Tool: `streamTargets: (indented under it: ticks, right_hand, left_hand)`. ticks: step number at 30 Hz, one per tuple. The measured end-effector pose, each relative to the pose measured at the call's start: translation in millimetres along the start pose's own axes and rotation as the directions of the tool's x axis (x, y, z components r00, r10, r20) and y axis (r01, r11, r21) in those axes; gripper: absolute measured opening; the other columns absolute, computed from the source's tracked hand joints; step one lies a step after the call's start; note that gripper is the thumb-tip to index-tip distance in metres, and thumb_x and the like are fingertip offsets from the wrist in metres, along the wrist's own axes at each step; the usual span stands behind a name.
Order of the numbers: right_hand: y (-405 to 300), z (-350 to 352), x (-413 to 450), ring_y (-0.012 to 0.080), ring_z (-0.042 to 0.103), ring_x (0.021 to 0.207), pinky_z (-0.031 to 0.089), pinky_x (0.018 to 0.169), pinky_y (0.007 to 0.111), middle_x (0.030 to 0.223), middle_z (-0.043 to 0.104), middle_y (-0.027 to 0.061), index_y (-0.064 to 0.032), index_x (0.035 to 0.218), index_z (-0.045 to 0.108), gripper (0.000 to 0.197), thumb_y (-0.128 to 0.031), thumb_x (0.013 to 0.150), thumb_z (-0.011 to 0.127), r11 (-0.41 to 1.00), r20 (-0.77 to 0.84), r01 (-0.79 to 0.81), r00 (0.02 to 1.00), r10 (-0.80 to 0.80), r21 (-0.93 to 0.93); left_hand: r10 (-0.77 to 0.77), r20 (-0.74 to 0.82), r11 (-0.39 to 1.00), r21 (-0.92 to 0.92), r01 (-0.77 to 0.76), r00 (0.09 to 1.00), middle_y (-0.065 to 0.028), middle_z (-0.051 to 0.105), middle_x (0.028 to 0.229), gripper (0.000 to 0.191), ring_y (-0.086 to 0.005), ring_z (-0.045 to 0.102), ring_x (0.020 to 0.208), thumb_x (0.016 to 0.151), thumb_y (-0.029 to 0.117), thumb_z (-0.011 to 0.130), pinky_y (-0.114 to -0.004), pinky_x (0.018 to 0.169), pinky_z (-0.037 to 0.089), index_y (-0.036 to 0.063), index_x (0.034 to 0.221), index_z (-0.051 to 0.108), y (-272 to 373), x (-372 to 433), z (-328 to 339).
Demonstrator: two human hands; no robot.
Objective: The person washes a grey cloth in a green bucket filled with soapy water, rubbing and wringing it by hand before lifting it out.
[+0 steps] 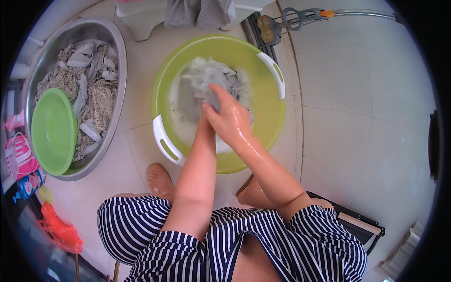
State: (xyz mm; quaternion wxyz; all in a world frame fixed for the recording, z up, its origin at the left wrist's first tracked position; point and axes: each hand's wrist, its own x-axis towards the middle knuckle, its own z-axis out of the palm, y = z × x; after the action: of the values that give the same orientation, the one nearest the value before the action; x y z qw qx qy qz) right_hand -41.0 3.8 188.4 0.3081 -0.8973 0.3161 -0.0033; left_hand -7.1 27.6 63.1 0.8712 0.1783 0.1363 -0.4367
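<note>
Before me stands a round yellow-green plastic basin (271,116) with white handles, holding sudsy water. Grey and white wet cloth (225,79) lies in it under foam and looks blurred. My wet right hand (232,116) is above the cloth, its thumb and index finger apart. Its other fingers are hidden, and whether it grips anything does not show. My left forearm (197,155) reaches into the basin. Past the wrist, my left hand is hidden behind the right hand, among the foam and cloth.
At left, an oval metal tub (121,70) holds speckled and grey cloth and a green plastic bowl (53,130). A mop (269,31) lies at the back right. A white stool (135,21) stands behind the basin. Bottles and a red plastic bag (61,231) are at left.
</note>
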Motion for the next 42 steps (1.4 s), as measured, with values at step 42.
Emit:
streamTargets:
  ticks: [42]
  right_hand:
    - [-4.4,16.5,6.9,0.0412,0.064,0.087,0.052,0.076,0.048,0.107,0.058,0.0233,-0.0086,0.105,0.065,0.026,-0.028,0.087,0.063,0.984,0.025,0.174,0.984,-0.174,0.026]
  left_hand:
    - [0.276,-0.073,0.915,0.324,-0.238,0.959,-0.0274,0.059,0.128,0.06,-0.0376,0.056,0.12,0.094,0.044,0.047,-0.043,0.1,0.044,-0.0073,0.123,0.058,0.5,20.6,-20.4]
